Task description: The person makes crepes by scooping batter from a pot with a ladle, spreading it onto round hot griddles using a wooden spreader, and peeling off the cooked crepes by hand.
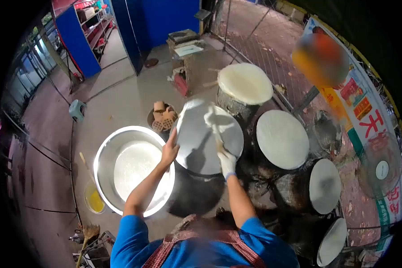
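Observation:
My right hand (228, 164), in a white glove, is wrapped around the handle of a long tool (214, 126) whose head is coated in white paste. The tool's head hangs over a round grey griddle (196, 154). At the griddle's left edge, my bare left hand (169, 151) is closed, with one finger pointing up along a thin pale strip; whether it grips that strip is unclear. Left of the griddle stands a large steel basin (103, 154) with white batter (136, 167) inside; my left forearm passes over it.
Several round griddle tops carry pale sheets: one at the back (244, 83), others down the right (282, 140). Honeycomb coal briquettes (164, 119) sit behind the basin. A small container of yellow liquid (94, 199) is at left. A stool (77, 110) stands farther off.

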### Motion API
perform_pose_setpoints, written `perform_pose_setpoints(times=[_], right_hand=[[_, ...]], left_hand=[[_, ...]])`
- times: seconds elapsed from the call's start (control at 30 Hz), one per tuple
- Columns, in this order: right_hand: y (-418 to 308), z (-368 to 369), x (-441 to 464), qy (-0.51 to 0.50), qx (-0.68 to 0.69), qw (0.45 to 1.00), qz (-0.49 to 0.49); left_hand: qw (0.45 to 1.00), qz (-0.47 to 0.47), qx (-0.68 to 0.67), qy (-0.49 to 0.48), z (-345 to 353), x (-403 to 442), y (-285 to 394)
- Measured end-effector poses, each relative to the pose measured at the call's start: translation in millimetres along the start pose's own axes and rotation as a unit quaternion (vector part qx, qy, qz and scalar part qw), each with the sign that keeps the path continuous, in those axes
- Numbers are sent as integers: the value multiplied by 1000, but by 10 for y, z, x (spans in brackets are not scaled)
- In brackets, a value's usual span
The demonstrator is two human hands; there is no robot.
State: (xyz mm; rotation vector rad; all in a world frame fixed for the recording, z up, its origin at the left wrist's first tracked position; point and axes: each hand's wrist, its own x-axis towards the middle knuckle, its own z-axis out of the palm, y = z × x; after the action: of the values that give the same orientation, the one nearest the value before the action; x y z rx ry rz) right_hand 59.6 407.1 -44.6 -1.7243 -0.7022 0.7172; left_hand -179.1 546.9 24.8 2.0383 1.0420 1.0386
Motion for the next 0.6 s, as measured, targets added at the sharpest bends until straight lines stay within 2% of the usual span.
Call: perform_pose_setpoints(times=[0.03, 0.07, 0.1, 0.13, 0.17, 0.23, 0.27, 0.3, 0.37, 0.4, 0.43, 0.47, 0.5, 0.53, 0.57, 0.6], right_hand=[[-54, 80, 142, -11, -193, 978, -84], [-485, -41, 67, -23, -269, 963, 10], [-654, -247, -23, -9, -269, 963, 20], [-762, -475, -133, -1, -260, 965, 36], [-389, -600, -76, -16, -80, 996, -24], [-124, -309, -261, 64, 147, 977, 138], [110, 27, -286, 68, 179, 980, 49], [228, 362, -279, 89, 167, 981, -48], [-237, 274, -329, -76, -17, 997, 24], [-445, 105, -373, -59, -68, 996, 0], [-506, -142, -390, -42, -115, 992, -26], [-287, -319, -325, -28, 64, 997, -16], [-572, -549, -458, -13, 63, 982, 176], [-374, -452, -392, 8, 79, 982, 173], [-128, -304, -379, 29, 93, 979, 178], [-42, -26, -436, 16, 131, 985, 108]], left_hand=[[986, -144, -38, -76, -153, -307, 27], [965, -235, -57, -101, -283, -622, 34], [965, -239, -38, -97, -358, -987, -146], [981, -179, -36, -65, -453, -1343, -233], [987, -154, -7, -54, -542, -1629, -330], [975, -208, 18, -76, -717, -1920, -246], [973, -219, -1, -74, -761, -1992, -222], [971, -230, -21, -69, -775, -2055, -174], [961, -256, -92, -54, -780, -2037, -8], [946, -310, -67, -72, -822, -1980, 109], [942, -321, -10, -98, -857, -1953, 112], [954, -282, 24, -96, -874, -2005, 12], [966, -237, 52, -89, -827, -2035, -111], [982, -171, 57, -53, -793, -2053, -128], [979, -187, 57, -58, -780, -2110, -148], [976, -201, 56, -62, -784, -2095, -138]])
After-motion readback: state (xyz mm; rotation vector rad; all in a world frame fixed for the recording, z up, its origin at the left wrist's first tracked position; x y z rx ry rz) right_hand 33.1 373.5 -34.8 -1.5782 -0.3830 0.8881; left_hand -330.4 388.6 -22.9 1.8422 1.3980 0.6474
